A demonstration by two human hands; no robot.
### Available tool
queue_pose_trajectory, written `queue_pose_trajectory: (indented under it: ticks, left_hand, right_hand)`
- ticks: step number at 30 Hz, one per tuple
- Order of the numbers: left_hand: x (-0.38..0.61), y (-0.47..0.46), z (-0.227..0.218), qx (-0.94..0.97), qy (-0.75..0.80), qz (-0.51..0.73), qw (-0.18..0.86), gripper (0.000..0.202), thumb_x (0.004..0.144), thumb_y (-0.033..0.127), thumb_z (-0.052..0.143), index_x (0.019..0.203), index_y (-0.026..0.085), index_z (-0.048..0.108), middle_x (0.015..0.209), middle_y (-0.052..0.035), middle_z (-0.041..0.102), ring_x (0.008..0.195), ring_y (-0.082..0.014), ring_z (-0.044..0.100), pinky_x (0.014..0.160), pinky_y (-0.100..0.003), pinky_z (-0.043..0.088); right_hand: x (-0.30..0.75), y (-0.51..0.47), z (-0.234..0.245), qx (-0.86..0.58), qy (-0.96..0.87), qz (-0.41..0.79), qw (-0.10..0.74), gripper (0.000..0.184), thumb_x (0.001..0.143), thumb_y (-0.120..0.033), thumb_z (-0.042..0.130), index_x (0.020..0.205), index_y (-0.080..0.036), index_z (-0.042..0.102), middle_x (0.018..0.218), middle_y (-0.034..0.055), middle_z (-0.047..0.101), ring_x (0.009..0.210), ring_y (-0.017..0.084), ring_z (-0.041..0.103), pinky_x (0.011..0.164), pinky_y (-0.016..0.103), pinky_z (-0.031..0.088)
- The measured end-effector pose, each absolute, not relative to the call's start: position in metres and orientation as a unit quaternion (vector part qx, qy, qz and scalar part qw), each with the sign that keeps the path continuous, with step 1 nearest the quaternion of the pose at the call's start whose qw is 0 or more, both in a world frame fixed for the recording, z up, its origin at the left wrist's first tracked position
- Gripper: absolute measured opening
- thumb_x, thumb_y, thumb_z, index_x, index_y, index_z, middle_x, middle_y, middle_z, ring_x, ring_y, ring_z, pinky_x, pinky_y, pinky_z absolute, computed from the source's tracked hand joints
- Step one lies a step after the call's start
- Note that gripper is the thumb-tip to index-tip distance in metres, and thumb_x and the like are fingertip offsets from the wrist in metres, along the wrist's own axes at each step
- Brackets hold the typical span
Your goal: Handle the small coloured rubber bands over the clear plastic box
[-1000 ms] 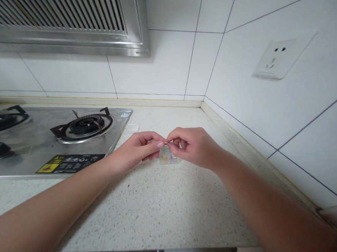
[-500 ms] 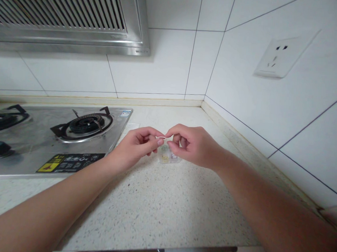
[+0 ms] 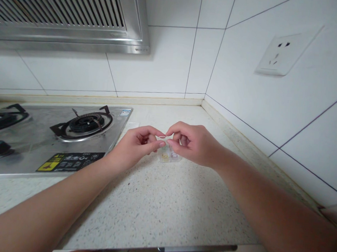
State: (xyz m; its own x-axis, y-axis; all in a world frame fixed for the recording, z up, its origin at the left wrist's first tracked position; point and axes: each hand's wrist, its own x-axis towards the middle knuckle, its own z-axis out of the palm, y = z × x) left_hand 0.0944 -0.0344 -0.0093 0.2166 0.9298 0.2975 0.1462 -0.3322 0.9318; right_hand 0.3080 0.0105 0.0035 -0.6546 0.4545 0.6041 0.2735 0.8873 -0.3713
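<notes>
Both hands meet over the speckled countertop [image 3: 157,209], a little above it. My left hand [image 3: 137,145] and my right hand [image 3: 192,142] each pinch one end of a tiny pale strip or band [image 3: 162,137] held between thumb and forefinger. Just below the fingers lies a small clear plastic packet [image 3: 169,155] with small coloured bits inside, partly hidden by the right hand. What the tiny strip is cannot be made out.
A steel gas hob [image 3: 56,134] with two burners fills the left side. A range hood [image 3: 66,17] hangs above it. White tiled walls close the back and right, with a wall socket [image 3: 278,56] on the right. The counter's front edge runs near me.
Both hands have risen slightly off the packet and drawn the small strip up between their fingertips. The view has tilted a little.
</notes>
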Motion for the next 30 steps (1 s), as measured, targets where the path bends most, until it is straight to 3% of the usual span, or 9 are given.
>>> queue_pose_trajectory:
  ticks: [24, 30]
  left_hand:
    - [0.0954, -0.0342, -0.0089, 0.661, 0.403, 0.481, 0.412, 0.019, 0.074, 0.029, 0.081, 0.084, 0.015, 0.072, 0.058, 0.0042, 0.052, 0.055, -0.0078, 0.045, 0.052, -0.021, 0.037]
    - [0.0943, -0.0331, -0.0123, 0.658, 0.402, 0.483, 0.416, 0.019, 0.076, 0.032, 0.08, 0.084, 0.016, 0.072, 0.059, 0.0039, 0.052, 0.055, -0.0074, 0.044, 0.051, -0.02, 0.036]
  right_hand:
    - [0.3079, 0.0092, 0.0043, -0.184, -0.905, 0.139, 0.358, 0.016, 0.089, -0.03, 0.064, 0.101, -0.019, 0.063, 0.068, -0.0056, 0.066, 0.051, 0.005, 0.051, 0.057, 0.02, 0.039]
    - [0.3072, 0.0087, 0.0049, -0.171, -0.909, 0.113, 0.363, 0.014, 0.087, -0.024, 0.063, 0.1, -0.018, 0.064, 0.067, -0.0064, 0.065, 0.052, 0.004, 0.051, 0.058, 0.019, 0.039]
